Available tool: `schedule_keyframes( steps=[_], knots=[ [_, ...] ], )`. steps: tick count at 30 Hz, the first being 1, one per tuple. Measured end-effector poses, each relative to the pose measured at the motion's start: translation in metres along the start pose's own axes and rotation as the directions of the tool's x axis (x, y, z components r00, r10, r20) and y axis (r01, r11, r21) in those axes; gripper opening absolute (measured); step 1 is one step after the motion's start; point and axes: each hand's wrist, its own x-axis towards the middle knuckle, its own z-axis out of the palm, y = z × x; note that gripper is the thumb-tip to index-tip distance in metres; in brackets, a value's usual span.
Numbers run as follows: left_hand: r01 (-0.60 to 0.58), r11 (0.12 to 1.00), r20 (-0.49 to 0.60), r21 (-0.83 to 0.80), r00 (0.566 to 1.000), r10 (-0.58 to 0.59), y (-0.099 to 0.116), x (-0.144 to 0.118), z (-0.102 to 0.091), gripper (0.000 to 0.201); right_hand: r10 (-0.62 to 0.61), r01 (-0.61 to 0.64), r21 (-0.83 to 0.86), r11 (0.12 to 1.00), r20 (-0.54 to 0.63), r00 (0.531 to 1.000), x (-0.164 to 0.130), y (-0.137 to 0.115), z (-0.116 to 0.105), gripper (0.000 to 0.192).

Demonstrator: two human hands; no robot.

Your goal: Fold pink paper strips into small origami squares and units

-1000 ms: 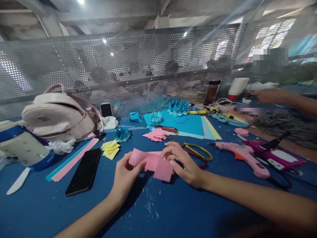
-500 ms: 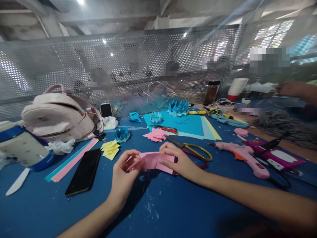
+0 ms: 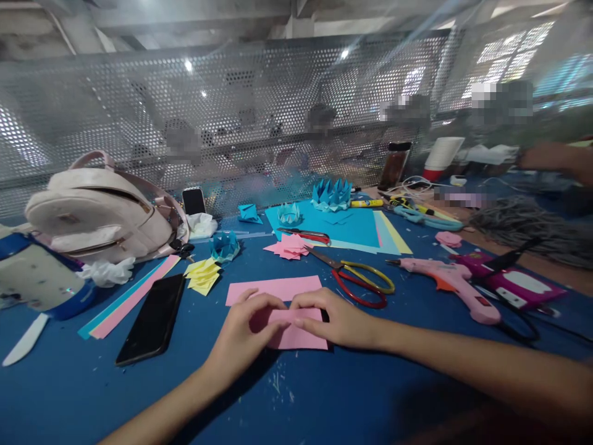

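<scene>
A pink paper strip lies on the blue table, with its near part folded toward me. My left hand and my right hand both press down on the folded part, fingertips meeting at the crease. Just beyond the paper lie scissors with yellow and red handles.
A black phone lies left of my hands, beside yellow folded papers and coloured strips. A pink backpack stands far left. A pink glue gun and a magenta box lie right. Blue sheets and folded paper crowns sit behind. Another person's arm reaches far right.
The pink paper was held up in both hands; now it lies flat on the table and both hands press its fold down.
</scene>
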Motion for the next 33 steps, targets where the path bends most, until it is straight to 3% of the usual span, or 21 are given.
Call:
schedule_keyframes(
  steps=[2, 6, 15, 22, 33],
  knots=[
    [0.081, 0.991, -0.002, -0.11, 0.997, -0.081, -0.001, -0.001, 0.003, 0.009, -0.008, 0.008, -0.01, 1.0, 0.012, 1.0, 0.0, -0.001, -0.001, 0.027],
    [0.12, 0.964, -0.028, -0.236, 0.991, -0.13, -0.001, -0.001, 0.005, 0.008, 0.023, -0.022, -0.026, 0.999, 0.024, 0.999, 0.001, -0.002, -0.001, 0.029],
    [0.21, 0.916, 0.012, -0.343, 0.976, -0.219, 0.006, -0.001, 0.01, 0.011, 0.027, -0.013, 0.178, 0.984, -0.076, 0.997, 0.002, -0.005, 0.001, 0.013],
    [0.273, 0.881, 0.042, -0.386, 0.959, -0.279, 0.004, -0.001, 0.012, 0.017, 0.12, -0.091, 0.302, 0.949, -0.077, 0.99, 0.004, -0.008, 0.001, 0.017],
    [0.296, 0.853, 0.058, -0.429, 0.952, -0.301, 0.004, -0.001, 0.013, 0.014, 0.144, -0.104, 0.382, 0.918, -0.078, 0.986, 0.004, -0.004, 0.004, 0.025]
  ],
)
